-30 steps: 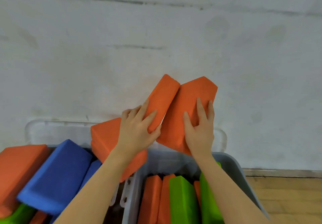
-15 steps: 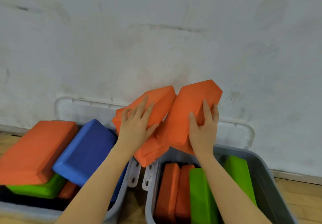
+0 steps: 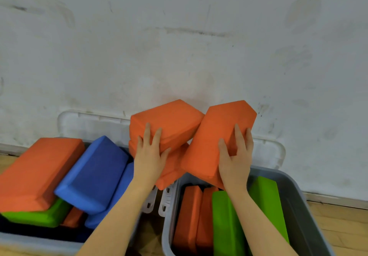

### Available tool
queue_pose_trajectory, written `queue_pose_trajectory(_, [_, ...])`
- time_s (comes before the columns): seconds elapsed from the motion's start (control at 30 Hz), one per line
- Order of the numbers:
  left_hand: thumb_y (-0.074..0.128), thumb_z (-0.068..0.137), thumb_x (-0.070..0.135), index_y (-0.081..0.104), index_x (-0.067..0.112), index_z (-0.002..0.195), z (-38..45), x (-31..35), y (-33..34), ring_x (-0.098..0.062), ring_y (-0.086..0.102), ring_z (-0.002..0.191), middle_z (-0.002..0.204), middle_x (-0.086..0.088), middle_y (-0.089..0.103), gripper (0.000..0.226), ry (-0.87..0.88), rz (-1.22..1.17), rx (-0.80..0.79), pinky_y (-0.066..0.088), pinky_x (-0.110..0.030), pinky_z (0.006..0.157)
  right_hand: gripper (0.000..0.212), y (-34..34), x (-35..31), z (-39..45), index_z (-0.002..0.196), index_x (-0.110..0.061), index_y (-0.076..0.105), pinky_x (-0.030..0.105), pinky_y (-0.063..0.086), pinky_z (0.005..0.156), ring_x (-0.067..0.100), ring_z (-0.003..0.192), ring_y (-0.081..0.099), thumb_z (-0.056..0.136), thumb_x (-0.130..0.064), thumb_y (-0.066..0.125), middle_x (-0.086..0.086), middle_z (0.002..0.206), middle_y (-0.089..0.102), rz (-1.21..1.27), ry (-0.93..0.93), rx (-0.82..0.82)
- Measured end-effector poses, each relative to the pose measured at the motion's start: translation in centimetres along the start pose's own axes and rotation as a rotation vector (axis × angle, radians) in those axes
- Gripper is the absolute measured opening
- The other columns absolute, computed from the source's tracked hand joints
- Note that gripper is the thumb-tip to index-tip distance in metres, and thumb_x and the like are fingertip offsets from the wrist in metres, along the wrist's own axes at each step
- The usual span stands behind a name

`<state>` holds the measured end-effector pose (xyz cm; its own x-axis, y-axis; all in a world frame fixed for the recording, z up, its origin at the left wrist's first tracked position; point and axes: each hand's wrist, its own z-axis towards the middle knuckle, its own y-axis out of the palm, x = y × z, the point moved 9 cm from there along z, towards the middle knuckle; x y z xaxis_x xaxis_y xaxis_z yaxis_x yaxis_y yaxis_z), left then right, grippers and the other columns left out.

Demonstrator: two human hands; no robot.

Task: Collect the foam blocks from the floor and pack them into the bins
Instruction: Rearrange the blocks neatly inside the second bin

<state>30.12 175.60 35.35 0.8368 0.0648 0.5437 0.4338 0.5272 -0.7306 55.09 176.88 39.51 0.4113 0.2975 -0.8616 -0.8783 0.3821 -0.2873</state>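
Two orange blocks [image 3: 167, 125] ride in our hands above the right bin [image 3: 294, 204]: left hand [image 3: 150, 156] grasping one, right hand [image 3: 235, 156] gripping the other [image 3: 215, 136]. We'd lower them upright beside the bin's green block [image 3: 225, 222].

Wooden floor [image 3: 338, 226], left grey bin [image 3: 29, 242] and right grey bin [image 3: 298, 216] side by side

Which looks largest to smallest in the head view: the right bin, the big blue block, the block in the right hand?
1. right bin
2. big blue block
3. block in the right hand

The two blocks look close; nearness may mislead.
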Motion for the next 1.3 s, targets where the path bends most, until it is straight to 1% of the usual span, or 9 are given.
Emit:
queue_pose_trajectory(0.1, [0.058,0.091,0.032,0.029,0.018,0.146,1.3,-1.9,0.3,-0.047,0.025,0.135,0.158,-0.010,0.005,0.064,-0.010,0.071,-0.083,0.035,-0.059,0.102,0.055,0.3,-1.1,0.2,0.139,-0.045,0.036,0.028,0.030,0.098,0.006,0.140,0.023,0.090,-0.035,0.059,-0.015,0.157,0.012,-0.014,-0.039,-0.023])
queue_pose_trajectory(0.23, [0.017,0.088,0.064,0.019,0.027,0.149,-0.3,-2.0,-0.5,-0.040,0.013,0.141,0.157,-0.013,0.004,0.071,-0.068,0.197,-0.085,0.013,-0.055,0.113,0.055,0.4,-2.4,0.0,0.140,-0.043,0.036,0.023,0.026,0.098,0.000,0.138,0.021,0.091,-0.031,0.058,-0.012,0.157,0.013,0.046,-0.060,-0.017])
queue_pose_trajectory(0.37, [0.002,0.077,0.082,0.021,0.038,0.147,-2.9,2.9,-1.7,-0.033,0.023,0.138,0.155,-0.012,0.018,0.085,0.145,0.104,-0.084,0.016,-0.048,0.110,0.054,0.5,-3.8,0.1,0.141,-0.040,0.035,0.018,0.023,0.100,0.000,0.137,0.020,0.093,-0.028,0.057,-0.009,0.157,0.014,0.151,-0.054,-0.027])
queue_pose_trajectory(0.6, [0.025,0.060,0.094,0.007,0.058,0.139,-2.2,7.3,-2.0,-0.021,0.027,0.138,0.157,-0.001,0.009,0.088,0.349,-0.078,-0.201,0.022,-0.041,0.107,0.052,-1.2,-5.1,0.6,0.136,-0.043,0.041,-0.003,0.023,0.094,-0.018,0.126,0.026,0.092,-0.020,0.058,-0.011,0.152,0.026,0.309,-0.094,0.016])
queue_pose_trajectory(0.7, [0.051,0.054,0.087,0.012,0.067,0.134,-1.7,8.3,-2.4,-0.013,0.016,0.139,0.157,0.006,0.001,0.092,0.373,-0.313,-0.245,0.025,-0.043,0.111,0.051,-1.9,-5.5,1.2,0.136,-0.044,0.040,0.006,0.026,0.104,-0.014,0.130,0.027,0.092,-0.023,0.058,-0.011,0.151,0.029,0.326,-0.132,0.016])
queue_pose_trajectory(0.83, [0.060,0.060,0.074,0.022,0.059,0.137,-0.8,8.3,-4.3,-0.020,0.025,0.132,0.156,0.005,0.012,0.087,0.469,-0.295,-0.049,0.014,-0.027,0.107,0.055,-0.5,-6.0,2.3,0.144,-0.042,0.026,0.033,0.023,0.115,0.001,0.140,0.019,0.094,-0.040,0.048,-0.011,0.155,0.022,0.321,-0.148,-0.090])
queue_pose_trajectory(1.0, [0.060,0.066,0.065,0.045,0.045,0.131,0.5,5.9,-7.5,-0.028,0.038,0.123,0.149,0.003,0.031,0.070,0.368,-0.331,0.146,0.029,-0.036,0.101,0.060,3.3,-8.4,0.8,0.138,-0.035,0.039,0.008,0.022,0.103,-0.003,0.132,0.023,0.083,-0.058,0.044,-0.008,0.146,0.023,0.177,-0.328,-0.244])
queue_pose_trajectory(1.2, [0.061,0.067,0.058,0.064,0.021,0.120,2.9,3.0,-9.5,-0.041,0.044,0.113,0.139,-0.005,0.044,0.064,0.338,-0.177,0.240,0.039,-0.043,0.094,0.048,8.9,-8.0,-0.2,0.129,-0.029,0.054,0.008,0.025,0.107,0.002,0.139,0.022,0.083,-0.032,0.070,-0.004,0.153,0.022,0.143,-0.369,-0.443])
queue_pose_trajectory(1.3, [0.074,0.068,0.043,0.069,0.015,0.113,4.1,2.5,-9.4,-0.041,0.046,0.111,0.130,-0.014,0.052,0.053,0.319,-0.132,0.279,0.041,-0.039,0.090,0.038,10.5,-7.1,1.4,0.125,-0.024,0.059,0.033,0.033,0.111,0.011,0.136,0.033,0.087,-0.023,0.066,0.000,0.149,0.034,0.132,-0.295,-0.412])
